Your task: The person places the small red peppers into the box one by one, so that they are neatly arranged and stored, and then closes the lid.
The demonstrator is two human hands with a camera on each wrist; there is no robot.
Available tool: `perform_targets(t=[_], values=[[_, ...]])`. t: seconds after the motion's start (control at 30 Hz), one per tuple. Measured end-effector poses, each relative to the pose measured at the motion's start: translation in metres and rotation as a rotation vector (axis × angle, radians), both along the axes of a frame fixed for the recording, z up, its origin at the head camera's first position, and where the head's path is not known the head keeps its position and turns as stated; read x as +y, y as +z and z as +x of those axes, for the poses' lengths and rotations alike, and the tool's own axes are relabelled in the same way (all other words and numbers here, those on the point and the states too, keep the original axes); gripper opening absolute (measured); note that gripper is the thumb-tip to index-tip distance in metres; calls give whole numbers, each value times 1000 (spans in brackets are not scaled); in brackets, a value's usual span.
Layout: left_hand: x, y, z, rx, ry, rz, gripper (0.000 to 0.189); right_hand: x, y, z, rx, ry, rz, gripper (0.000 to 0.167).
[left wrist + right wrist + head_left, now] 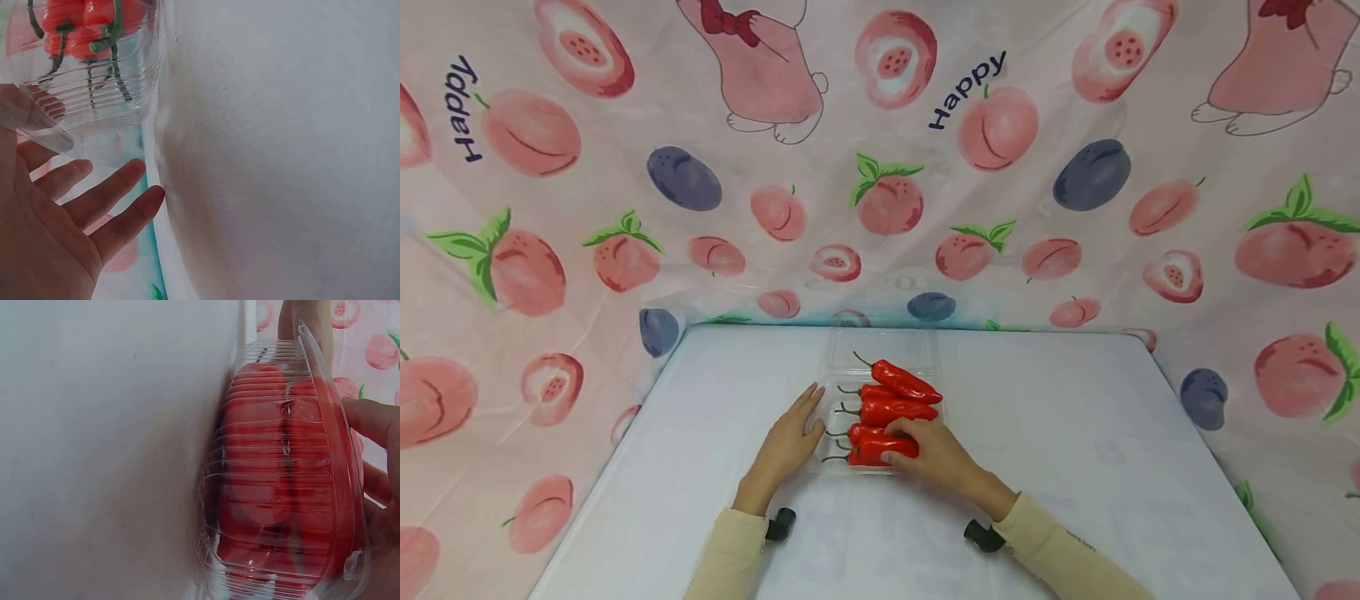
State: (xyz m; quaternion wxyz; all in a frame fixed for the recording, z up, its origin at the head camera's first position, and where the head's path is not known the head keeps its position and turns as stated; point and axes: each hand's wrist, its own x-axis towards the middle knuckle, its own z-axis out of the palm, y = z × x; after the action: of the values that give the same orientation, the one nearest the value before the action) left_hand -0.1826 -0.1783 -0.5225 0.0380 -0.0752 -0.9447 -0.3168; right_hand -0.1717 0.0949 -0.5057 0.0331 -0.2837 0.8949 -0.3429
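Note:
Several long red peppers (904, 383) with green stems lie side by side in a clear plastic clamshell box (841, 472), whose lid (842, 354) is folded open toward the back. My right hand (936, 454) reaches over the box's right side and grips the front pepper (880, 450) between thumb and fingers. In the right wrist view, the ribbed box wall (275, 450) stands before the red peppers. At the box's left side, my left hand (786, 442) rests with fingers extended. In the left wrist view, the left hand (69, 219) has spread fingers, close to the box's rim.
The box stands on a white table (1045, 417), near the middle. Behind the table hangs a peach-patterned cloth (820, 183). A black wrist camera (781, 524) is on the left wrist and another black camera (983, 536) on the right.

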Motion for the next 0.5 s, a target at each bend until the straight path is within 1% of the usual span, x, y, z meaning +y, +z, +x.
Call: perform_targets(t=[0.3, 0.5], values=[[-1, 0, 0, -14, 5, 3, 56, 1, 2, 2, 4, 27, 53, 35], [-1, -1, -1, -4, 0, -1, 56, 3, 5, 4, -11, 16, 33, 32]])
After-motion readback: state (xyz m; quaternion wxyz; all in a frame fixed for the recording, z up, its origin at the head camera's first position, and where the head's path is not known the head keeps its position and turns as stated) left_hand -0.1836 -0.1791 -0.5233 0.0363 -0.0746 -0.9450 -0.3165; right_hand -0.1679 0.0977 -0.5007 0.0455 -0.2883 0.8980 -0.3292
